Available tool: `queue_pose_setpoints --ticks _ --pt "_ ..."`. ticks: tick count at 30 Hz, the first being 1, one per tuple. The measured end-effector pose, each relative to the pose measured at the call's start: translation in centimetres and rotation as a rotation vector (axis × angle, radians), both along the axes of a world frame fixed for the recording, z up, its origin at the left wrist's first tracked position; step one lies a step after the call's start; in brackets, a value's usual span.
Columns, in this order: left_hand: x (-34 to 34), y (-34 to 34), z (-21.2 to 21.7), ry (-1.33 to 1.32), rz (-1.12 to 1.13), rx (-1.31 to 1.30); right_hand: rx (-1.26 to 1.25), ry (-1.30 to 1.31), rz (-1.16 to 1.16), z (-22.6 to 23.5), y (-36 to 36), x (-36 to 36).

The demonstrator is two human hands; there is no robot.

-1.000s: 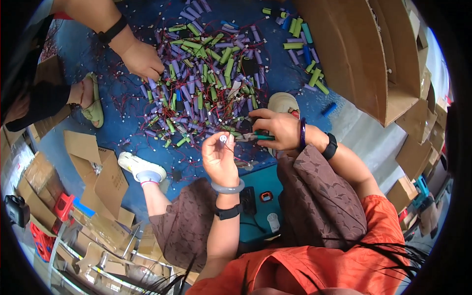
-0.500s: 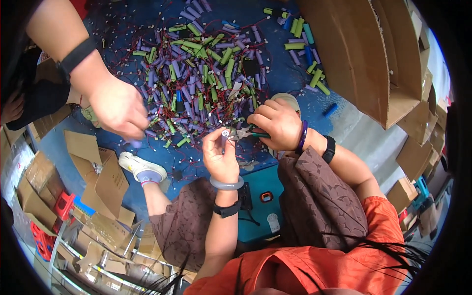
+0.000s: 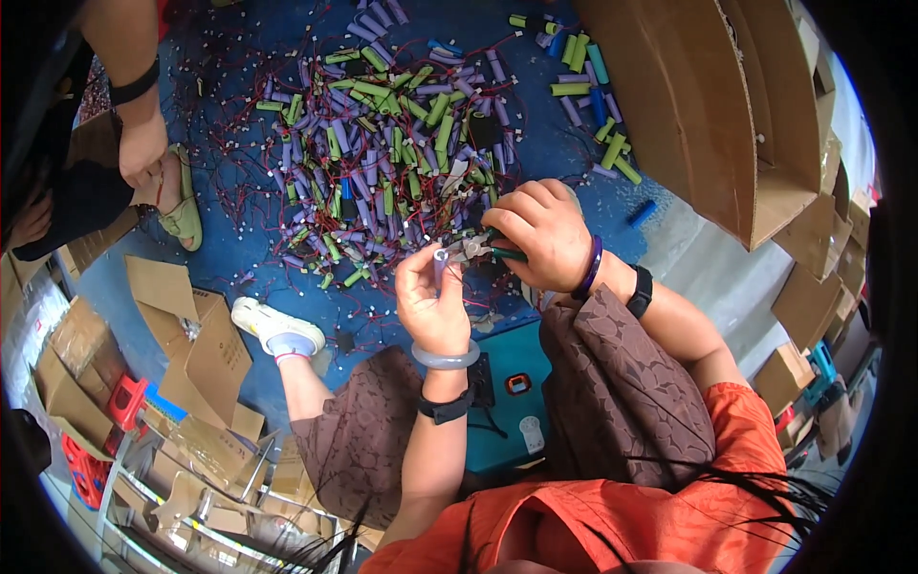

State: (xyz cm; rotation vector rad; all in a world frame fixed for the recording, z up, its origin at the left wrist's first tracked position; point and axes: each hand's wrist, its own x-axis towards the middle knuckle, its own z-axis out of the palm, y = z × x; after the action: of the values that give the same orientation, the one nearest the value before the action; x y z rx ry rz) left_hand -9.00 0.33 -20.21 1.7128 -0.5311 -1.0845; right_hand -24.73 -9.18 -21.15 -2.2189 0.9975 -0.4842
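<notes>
In the head view, the blue floor (image 3: 253, 57) carries a broad heap of cells (image 3: 382, 182), purple and green with red wires, whose near edge ends just beyond the person's two hands. To the right, a strip of floor separates the heap from a smaller group of cells (image 3: 617, 148) lying alongside a tall cardboard box (image 3: 669, 115); its lower corner points toward the right forearm but stands apart from it. A lone blue cylinder (image 3: 643, 213) lies between that corner and the right hand. On the left, an open carton (image 3: 196, 330) sits beside a white shoe (image 3: 256, 320), well apart from the left hand; farther up, a co-worker's hand (image 3: 143, 148) is at their own ankle, near a green sandal (image 3: 182, 225). The left hand (image 3: 432, 311) pinches a purple cell (image 3: 441, 272) upright between thumb and fingers, its pale round end upward, in front of the heap. The right hand (image 3: 547, 239) is closed around the green handles of metal pliers (image 3: 473, 250), whose nose reaches the cell's upper end; whether they touch, I cannot tell.
</notes>
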Motion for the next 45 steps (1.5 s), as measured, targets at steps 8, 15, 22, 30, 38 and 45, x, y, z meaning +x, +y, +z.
queue_pose_setpoints --ticks 8,15,22,30,38,45 --pt "0.1 -0.2 0.1 -0.047 -0.092 -0.007 0.186 -0.054 0.03 -0.5 0.2 -0.6" --pt "1.3 0.2 0.5 -0.196 -0.318 0.06 0.34 -0.001 0.055 -0.4 0.1 -1.0" --pt "1.2 0.0 1.9 0.028 -0.346 0.013 1.587 -0.526 0.172 -3.2 0.5 -2.2" --pt "2.1 -0.3 0.3 -0.144 -0.278 -0.136 0.267 0.314 0.039 -2.3 -0.8 -2.7" --pt "-0.7 -1.1 0.6 -0.016 0.043 -0.047 1.004 -0.361 0.075 -2.6 0.3 -0.8" --pt "-2.6 -2.3 1.8 0.114 0.059 -0.025 0.959 -0.435 0.103 -2.8 -0.3 -0.1"
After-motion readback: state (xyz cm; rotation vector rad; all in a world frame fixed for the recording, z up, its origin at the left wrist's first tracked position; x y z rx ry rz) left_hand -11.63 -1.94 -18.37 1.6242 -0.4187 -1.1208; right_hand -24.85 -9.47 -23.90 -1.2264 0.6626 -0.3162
